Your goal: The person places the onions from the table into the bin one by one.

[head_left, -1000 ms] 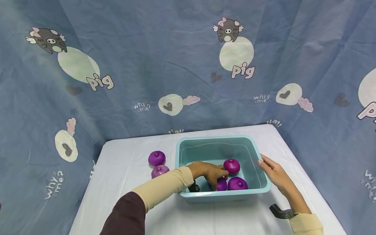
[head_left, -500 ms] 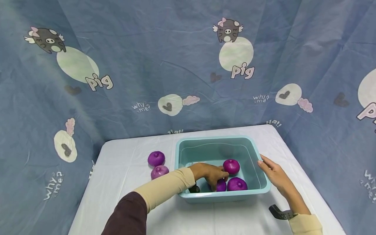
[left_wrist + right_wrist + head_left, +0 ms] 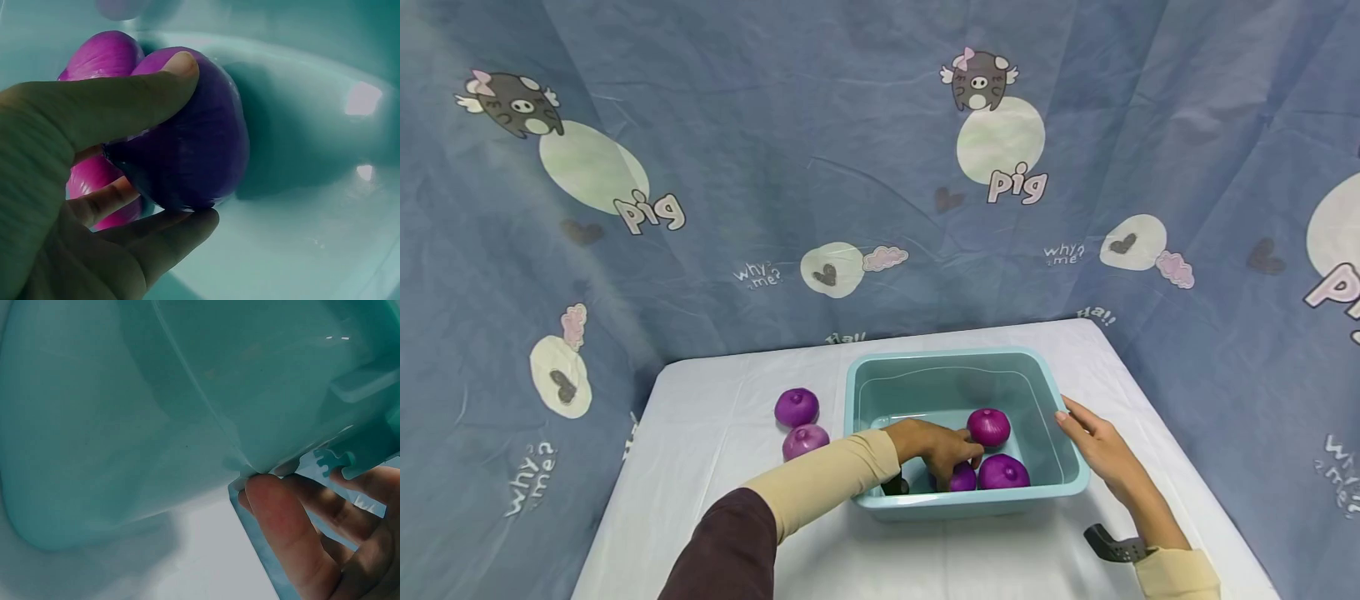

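Inside the teal plastic tub (image 3: 947, 500), my left hand (image 3: 946, 452) grips a purple onion (image 3: 962, 477) near the front wall. In the left wrist view the thumb lies over this onion (image 3: 194, 137) and the fingertips (image 3: 200, 228) press its other side. Two more onions sit in the tub close by: a magenta onion (image 3: 988, 427) behind and a purple onion (image 3: 1003, 472) to the right. My right hand (image 3: 1101, 446) holds the tub's right rim, thumb on the inner side and fingers outside, as the right wrist view shows.
Left of the tub, a dark purple onion (image 3: 797, 407) and a paler onion (image 3: 806, 441) lie on the white tablecloth (image 3: 715, 433). The left forearm partly covers the paler one. A blue patterned cloth (image 3: 865, 167) hangs behind and at both sides.
The head view has shifted very slightly. Both hands keep their places, the left at the onion and the right at the rim.
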`<state>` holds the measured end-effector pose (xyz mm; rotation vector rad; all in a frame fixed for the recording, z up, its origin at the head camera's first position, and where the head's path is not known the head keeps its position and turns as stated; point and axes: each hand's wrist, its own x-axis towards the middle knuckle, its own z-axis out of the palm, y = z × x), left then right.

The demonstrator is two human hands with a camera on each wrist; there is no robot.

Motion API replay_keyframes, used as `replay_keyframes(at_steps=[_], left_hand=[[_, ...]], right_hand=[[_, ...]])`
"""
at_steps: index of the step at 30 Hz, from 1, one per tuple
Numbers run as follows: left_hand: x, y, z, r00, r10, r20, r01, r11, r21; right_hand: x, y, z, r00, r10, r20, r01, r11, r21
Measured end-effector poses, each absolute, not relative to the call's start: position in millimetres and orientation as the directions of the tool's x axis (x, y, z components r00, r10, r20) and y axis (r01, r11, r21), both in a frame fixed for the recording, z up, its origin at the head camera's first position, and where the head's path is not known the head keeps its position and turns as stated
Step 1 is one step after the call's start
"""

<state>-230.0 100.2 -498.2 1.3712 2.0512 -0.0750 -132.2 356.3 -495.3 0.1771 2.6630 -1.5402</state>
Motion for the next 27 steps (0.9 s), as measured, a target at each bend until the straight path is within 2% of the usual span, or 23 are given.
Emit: replay_keyframes(at_steps=[20, 27], left_hand=[[-229, 97, -496, -0.261, 0.771, -0.581, 0.790, 0.517, 0.331], [-236, 99, -475, -0.275, 0.841, -0.467, 0.811, 0.464, 0.357]], right_hand=[[-134, 354, -496, -0.991, 0.068, -0.115, 0.134, 0.498, -0.857], [-132, 357, -495, -0.991, 0.073, -0.110, 0.132, 0.508, -0.851]])
